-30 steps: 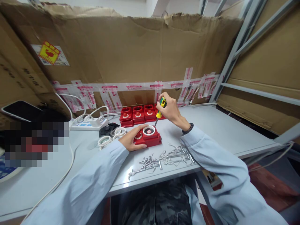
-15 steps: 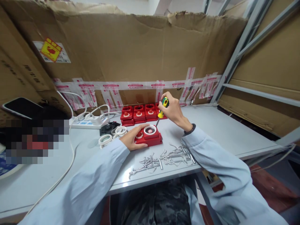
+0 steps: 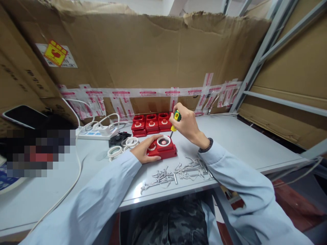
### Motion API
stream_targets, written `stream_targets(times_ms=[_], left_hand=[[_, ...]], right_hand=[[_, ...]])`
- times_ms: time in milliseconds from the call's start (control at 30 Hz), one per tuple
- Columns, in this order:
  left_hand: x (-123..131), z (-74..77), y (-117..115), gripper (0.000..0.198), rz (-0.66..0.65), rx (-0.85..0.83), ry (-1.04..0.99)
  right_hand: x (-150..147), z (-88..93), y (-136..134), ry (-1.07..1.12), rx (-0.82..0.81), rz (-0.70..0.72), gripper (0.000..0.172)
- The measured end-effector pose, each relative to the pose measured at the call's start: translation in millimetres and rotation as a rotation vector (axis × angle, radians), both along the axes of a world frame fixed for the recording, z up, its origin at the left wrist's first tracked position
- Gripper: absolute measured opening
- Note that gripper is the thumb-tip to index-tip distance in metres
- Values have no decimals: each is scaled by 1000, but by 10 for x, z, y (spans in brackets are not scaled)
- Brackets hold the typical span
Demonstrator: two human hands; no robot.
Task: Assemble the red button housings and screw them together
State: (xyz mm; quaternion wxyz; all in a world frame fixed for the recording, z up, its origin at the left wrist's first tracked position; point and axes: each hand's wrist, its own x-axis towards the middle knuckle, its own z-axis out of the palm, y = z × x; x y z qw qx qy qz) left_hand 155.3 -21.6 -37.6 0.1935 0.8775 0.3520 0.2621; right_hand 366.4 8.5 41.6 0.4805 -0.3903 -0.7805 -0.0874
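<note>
My right hand (image 3: 187,123) is closed round the yellow and green handle of a screwdriver (image 3: 174,128). The shaft points down, its tip at the far right edge of a white ring (image 3: 163,141) on a red housing (image 3: 166,154). Inside the ring is a dark round part with a reddish centre. My left hand (image 3: 146,149) grips the housing's left side, thumb along the front and fingers over the back, partly covering a red button (image 3: 152,147). Just in front of the housing lie loose screws (image 3: 160,176) and thin metal pieces with strings (image 3: 191,168).
Behind stands a row of similar red housings (image 3: 152,125). Left of my left hand are white rings (image 3: 114,152), a black part (image 3: 119,139) and a power strip (image 3: 98,134) with cables. A cardboard wall (image 3: 153,51) closes off the back; a metal frame (image 3: 263,51) stands right.
My right hand has turned with the screwdriver, and the handle has shifted slightly left. The wrist has moved a little lower. My left hand and the red housing have stayed in place.
</note>
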Motion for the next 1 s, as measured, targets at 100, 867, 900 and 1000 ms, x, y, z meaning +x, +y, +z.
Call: stream_targets(times_ms=[100, 867, 900, 1000], left_hand=[[2, 5, -1, 78, -1, -4, -2], [-15, -17, 27, 78, -28, -4, -11], [-18, -20, 32, 78, -30, -2, -9], [-26, -25, 49, 77, -35, 3, 9]], right_hand=[[-39, 42, -28, -88, -32, -103, 11], [-76, 798, 53, -807, -430, -69, 16], [-61, 800, 72, -827, -444, 23, 15], [-25, 799, 103, -848, -428, 171, 29]])
